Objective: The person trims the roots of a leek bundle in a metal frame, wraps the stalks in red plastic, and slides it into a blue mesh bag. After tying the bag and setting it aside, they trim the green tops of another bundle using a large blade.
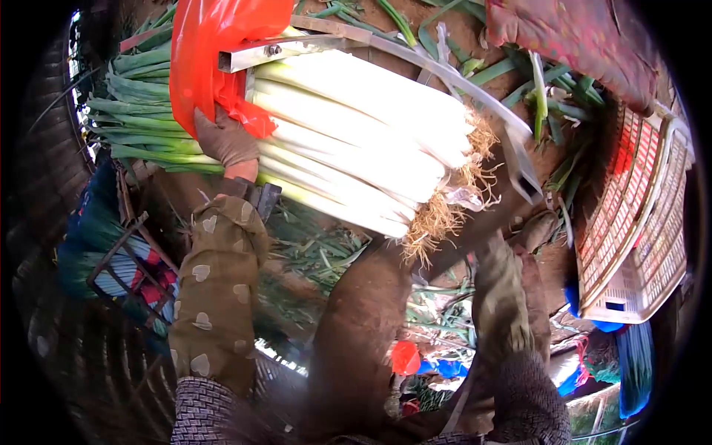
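Note:
A thick bundle of long green onions (356,126) lies across a metal frame (445,70), white stems and hairy roots to the right, green leaves to the left. A red plastic bag (200,59) is draped over the bundle near the leaves. My left hand (228,141), in a brown glove, presses against the stalks with its fingers closed at the bag's lower edge; the fingertips are partly hidden. Beyond the root ends, low on the right, is my right hand (538,228), dark and blurred beside the frame's end. Its fingers cannot be made out.
A pale plastic crate (638,222) stands tilted at the right. Loose leaves and stalks (315,245) litter the ground. Bundled onions with blue-green leaves (111,256) lie at the left. A reddish patterned cloth (578,41) hangs at the upper right. My knee (363,304) is below the bundle.

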### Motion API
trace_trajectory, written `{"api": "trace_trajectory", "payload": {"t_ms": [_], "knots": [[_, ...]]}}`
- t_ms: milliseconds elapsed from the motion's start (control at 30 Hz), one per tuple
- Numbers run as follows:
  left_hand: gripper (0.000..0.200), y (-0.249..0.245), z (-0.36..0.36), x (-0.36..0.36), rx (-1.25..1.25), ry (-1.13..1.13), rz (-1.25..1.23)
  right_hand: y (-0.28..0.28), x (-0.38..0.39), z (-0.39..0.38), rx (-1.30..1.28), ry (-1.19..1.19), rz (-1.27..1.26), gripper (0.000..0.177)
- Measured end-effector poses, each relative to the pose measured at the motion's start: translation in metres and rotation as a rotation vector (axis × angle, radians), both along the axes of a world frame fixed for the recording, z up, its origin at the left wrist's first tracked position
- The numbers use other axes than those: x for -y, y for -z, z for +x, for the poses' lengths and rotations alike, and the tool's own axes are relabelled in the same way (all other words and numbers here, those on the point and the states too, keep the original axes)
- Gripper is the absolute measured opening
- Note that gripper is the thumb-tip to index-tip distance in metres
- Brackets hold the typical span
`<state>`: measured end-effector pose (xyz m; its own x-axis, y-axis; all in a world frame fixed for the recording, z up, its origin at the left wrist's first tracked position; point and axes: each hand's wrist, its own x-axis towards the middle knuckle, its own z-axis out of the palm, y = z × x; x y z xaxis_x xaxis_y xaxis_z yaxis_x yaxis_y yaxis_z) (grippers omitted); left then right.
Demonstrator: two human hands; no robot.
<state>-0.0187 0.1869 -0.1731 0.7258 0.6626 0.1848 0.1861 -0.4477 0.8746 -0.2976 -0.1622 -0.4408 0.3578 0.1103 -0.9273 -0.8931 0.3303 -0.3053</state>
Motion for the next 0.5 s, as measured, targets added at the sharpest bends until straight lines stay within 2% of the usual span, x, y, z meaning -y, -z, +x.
{"api": "trace_trajectory", "payload": {"t_ms": [67, 133, 200, 267, 367, 500], "knots": [[0.045, 0.009, -0.014, -0.034, -0.319, 0.086, 0.651, -0.006, 0.001, -0.001, 0.002, 0.050, 0.014, 0.066], [0.047, 0.008, -0.052, -0.038, -0.445, 0.063, 0.701, -0.017, 0.009, -0.008, -0.031, 0.092, 0.007, 0.067], [0.051, 0.012, -0.019, -0.044, -0.404, 0.054, 0.771, -0.032, 0.018, 0.001, -0.017, 0.152, 0.008, 0.067], [0.051, 0.016, -0.019, -0.052, -0.434, 0.054, 0.879, -0.050, 0.028, 0.004, -0.026, 0.228, 0.019, 0.068], [0.051, 0.020, -0.022, -0.052, -0.402, 0.039, 0.854, -0.072, 0.043, -0.003, -0.059, 0.319, 0.045, 0.069], [0.050, 0.025, -0.024, -0.066, -0.481, 0.005, 0.873, -0.095, 0.055, -0.027, -0.103, 0.488, 0.127, 0.071]]}}
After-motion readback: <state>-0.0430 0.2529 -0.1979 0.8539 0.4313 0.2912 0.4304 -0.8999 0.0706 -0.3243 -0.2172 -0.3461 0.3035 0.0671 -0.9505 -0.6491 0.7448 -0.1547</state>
